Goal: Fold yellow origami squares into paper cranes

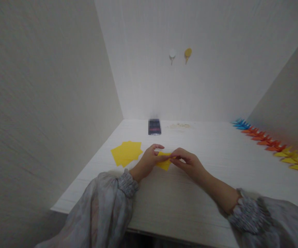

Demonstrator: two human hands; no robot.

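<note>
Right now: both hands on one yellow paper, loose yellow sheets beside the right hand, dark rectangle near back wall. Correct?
No: the head view shows the loose yellow sheets beside the left hand, not the right hand. The rest stands.

The yellow sheets (126,152) are matt paper, the cuffs (127,183) crinkled cloth.

The left hand (149,159) is holding its fingers curved, thumb extended. The right hand (192,165) is pinching just beside it.

Head-worn view, looking forward and down across a white table (190,206) to the back wall (143,69) (near enough that both sleeves (99,206) cross the bottom edge).
</note>
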